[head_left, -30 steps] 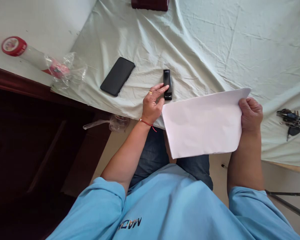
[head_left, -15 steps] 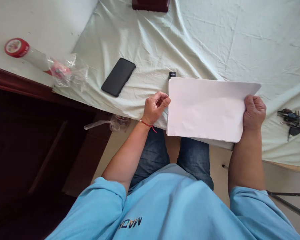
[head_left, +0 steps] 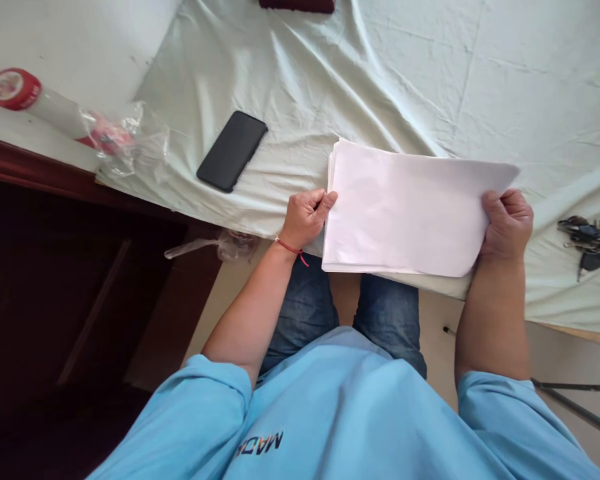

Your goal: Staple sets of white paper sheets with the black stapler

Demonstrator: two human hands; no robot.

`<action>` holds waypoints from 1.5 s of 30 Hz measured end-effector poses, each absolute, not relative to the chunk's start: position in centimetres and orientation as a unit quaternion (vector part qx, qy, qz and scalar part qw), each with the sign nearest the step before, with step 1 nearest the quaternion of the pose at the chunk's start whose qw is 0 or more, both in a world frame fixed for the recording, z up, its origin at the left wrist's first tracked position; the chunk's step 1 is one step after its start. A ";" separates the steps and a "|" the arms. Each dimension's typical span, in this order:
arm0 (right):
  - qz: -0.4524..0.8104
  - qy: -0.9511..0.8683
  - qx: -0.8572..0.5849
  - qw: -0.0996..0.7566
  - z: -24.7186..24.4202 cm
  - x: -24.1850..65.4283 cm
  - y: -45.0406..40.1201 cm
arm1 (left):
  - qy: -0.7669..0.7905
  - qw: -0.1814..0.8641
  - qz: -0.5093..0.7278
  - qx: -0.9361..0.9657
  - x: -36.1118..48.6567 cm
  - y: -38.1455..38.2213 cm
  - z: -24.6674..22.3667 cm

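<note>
A stack of white paper sheets [head_left: 405, 210] is held level at the table's near edge, its top sheet blank and slightly bowed. My left hand [head_left: 307, 213] pinches the left edge of the stack, thumb on top and fingers curled beneath. At the other end, my right hand [head_left: 509, 220] grips the right edge, with the thumb on the top sheet and the far right corner bending up. Both hands are closed on the paper. What lies under the stack is hidden.
A pale green cloth [head_left: 400, 80] with creases covers the table. Left of the paper lies a black smartphone [head_left: 233, 152]; farther left is a red-capped clear tube [head_left: 55, 113] with crumpled plastic wrap [head_left: 125, 137]. Keys [head_left: 587, 243] lie at right, and a dark red object [head_left: 297, 5] at the top.
The paper stack has shifted slightly left, and its left edges now fan apart. My left hand has closed onto that edge. The small black object behind the paper is now out of sight.
</note>
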State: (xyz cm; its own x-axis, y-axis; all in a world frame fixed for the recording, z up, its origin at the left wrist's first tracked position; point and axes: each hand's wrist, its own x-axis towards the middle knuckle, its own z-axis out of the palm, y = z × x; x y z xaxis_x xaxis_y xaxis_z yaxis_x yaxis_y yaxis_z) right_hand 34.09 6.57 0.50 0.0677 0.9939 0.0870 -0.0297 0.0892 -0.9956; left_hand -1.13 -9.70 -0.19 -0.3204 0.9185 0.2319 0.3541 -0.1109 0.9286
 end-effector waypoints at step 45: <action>0.385 -0.497 -0.558 0.542 0.9 34.6 7.5 | 0.587 0.340 0.488 0.550 -1.2 -9.6 -0.3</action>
State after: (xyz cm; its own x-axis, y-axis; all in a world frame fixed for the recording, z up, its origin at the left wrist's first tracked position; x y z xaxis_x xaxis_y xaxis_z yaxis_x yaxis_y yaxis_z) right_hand 34.55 7.53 0.85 0.2101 0.9715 0.1101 0.1374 0.0821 -0.9871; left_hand -1.22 -9.57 -0.26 -0.1645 0.9766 0.1384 0.3136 -0.0813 0.9461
